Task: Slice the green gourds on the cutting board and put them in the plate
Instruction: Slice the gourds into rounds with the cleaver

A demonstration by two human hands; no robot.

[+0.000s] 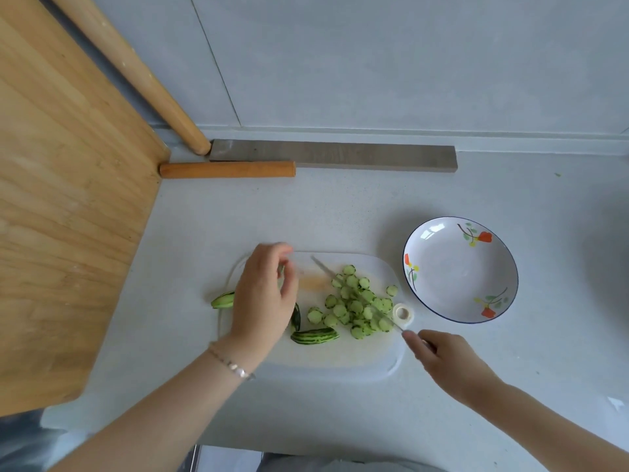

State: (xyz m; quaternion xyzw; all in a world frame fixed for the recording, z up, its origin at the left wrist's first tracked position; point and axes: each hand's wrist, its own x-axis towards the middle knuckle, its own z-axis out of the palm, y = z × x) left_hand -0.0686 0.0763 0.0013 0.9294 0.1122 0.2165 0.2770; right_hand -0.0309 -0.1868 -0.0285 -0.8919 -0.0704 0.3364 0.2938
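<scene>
Right hand (446, 357) grips knife (357, 294); left hand (262, 294) hovers, fingers (290, 284) loosely curled

The scene is viewed through a single wide-angle camera worn on the head, aimed forward and steeply down at the countertop (340, 206). The cutting board (340, 356) is seen from close above, just below the middle of the frame, with the plate (459, 277) to its right. The wall (374, 63) is taken in along the top. The left forearm (163, 403) and right forearm (544, 420) are seen entering from the bottom edge.
</scene>
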